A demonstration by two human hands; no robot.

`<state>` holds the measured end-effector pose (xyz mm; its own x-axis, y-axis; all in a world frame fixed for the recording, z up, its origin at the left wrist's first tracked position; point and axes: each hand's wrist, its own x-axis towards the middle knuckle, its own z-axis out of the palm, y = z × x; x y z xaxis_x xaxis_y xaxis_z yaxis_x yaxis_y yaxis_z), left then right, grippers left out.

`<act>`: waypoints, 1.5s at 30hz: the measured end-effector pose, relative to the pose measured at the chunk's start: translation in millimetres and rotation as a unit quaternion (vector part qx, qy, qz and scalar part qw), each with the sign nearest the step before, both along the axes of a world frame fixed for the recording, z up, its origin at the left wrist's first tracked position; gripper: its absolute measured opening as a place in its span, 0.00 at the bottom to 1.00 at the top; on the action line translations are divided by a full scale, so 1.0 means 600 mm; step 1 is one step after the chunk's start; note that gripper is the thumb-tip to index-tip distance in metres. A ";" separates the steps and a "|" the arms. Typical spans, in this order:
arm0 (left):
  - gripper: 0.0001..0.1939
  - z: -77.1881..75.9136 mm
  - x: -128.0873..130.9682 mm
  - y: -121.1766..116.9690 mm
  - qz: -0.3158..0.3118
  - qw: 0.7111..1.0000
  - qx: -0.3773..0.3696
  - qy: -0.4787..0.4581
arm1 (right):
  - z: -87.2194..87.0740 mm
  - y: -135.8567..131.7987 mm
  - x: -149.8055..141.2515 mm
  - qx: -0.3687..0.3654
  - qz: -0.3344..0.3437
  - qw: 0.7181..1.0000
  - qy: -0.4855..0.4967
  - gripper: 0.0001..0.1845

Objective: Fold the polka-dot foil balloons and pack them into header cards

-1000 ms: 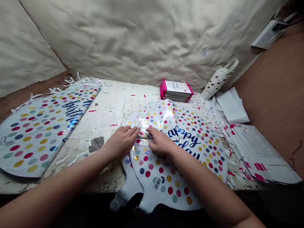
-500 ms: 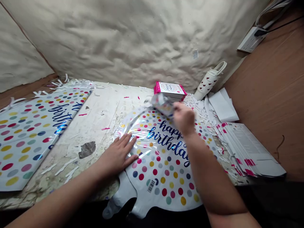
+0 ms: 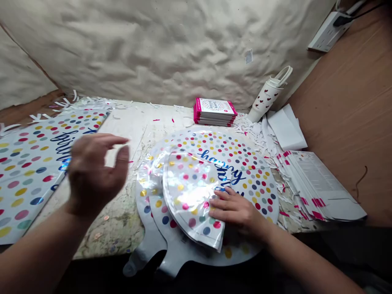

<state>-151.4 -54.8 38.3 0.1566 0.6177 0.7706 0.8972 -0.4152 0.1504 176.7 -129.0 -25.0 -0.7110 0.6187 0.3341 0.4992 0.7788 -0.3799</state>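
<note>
My left hand (image 3: 96,173) is raised over the left part of the table, thumb and forefinger apart, with nothing between them; it is slightly blurred. With fingers stretched out, my right hand (image 3: 234,210) lies flat on the right part of a folded foil balloon (image 3: 192,196), a half-round shape with coloured dots. Beneath that lie flat foil balloons (image 3: 251,163), dotted, with blue lettering partly covered by the folded one. Their pale tails (image 3: 176,261) hang over the table's front edge. Another dotted balloon (image 3: 24,175), folded in half, rests at the left, partly behind my left hand.
A stack of pink-edged packets (image 3: 214,111) stands at the back, beside a white tumbler (image 3: 267,100) with hearts. Paper shreds (image 3: 249,130) and a white sheet (image 3: 286,128) lie at the right, above a pile of printed cards (image 3: 324,183). A power strip (image 3: 327,32) hangs on the wall.
My right hand lifted a blurred folded piece, and now a half-round folded balloon lies left of centre under that hand. My left hand has left the balloons and risen to the left.
</note>
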 end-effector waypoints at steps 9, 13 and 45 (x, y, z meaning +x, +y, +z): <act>0.28 -0.132 0.243 0.021 -0.345 0.826 -0.324 0.307 | -0.052 -0.029 0.028 0.075 -0.008 0.997 -0.001 0.16; 0.30 -0.141 0.253 0.005 -0.308 0.832 -0.359 0.292 | -0.050 -0.050 0.040 0.033 -0.008 0.999 0.001 0.17; 0.22 -0.055 0.096 -0.034 -0.171 0.962 -0.163 0.137 | -0.019 0.092 0.016 -0.391 -0.447 0.803 0.048 0.18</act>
